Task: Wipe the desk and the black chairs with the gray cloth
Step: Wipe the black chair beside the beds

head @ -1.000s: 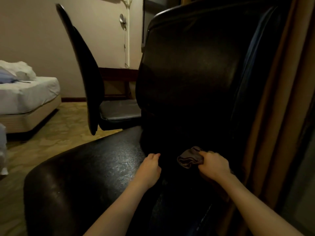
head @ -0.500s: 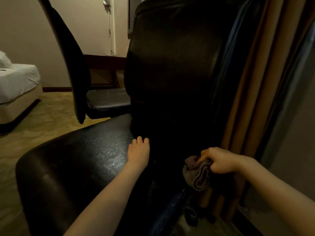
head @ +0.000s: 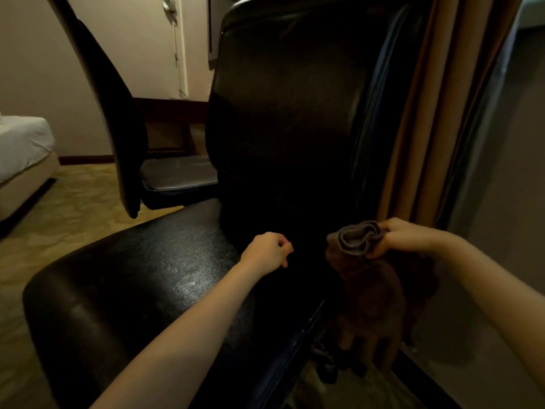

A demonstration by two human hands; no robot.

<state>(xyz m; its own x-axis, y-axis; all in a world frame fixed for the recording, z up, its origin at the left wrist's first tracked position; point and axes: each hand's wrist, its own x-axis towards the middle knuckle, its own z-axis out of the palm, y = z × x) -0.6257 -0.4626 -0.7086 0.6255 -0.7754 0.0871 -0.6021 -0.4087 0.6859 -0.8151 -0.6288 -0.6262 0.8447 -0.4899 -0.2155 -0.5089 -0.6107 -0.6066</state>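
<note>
Bunched into a wad with its folds facing up, the gray cloth point(head: 358, 239) sits in the right hand point(head: 405, 236); that grip is clamped on it, fingers and thumb pinching the bundle. The cloth is held at the right side of the near black chair point(head: 132, 290), low by the foot of its backrest point(head: 295, 113). Whether it touches the leather, cannot tell; too dark there.

Left hand point(head: 265, 252): over the rear of the seat, close to the backrest. Grip loosely curled, holding nothing. Contact with the seat unclear.

Further out: second black chair point(head: 177, 178) behind and to the left, its seat facing this way. Tan curtain point(head: 436, 113) just right of the near chair. Dark wooden furniture point(head: 171, 107) at the far wall, possibly the bench of the task, cannot confirm. Bed point(head: 26, 143) at far left, patterned carpet point(head: 73, 208) between.

Judgement: step in hand is chair 1 of 2, working around the lower backrest and right flank. The seat shows a dull sheen under the light. Next move calls for opening the wad flatter and pressing it onto the leather in long strokes, with the left hand steadying the chair in case it swivels. Chair 2 looks not yet reached.
</note>
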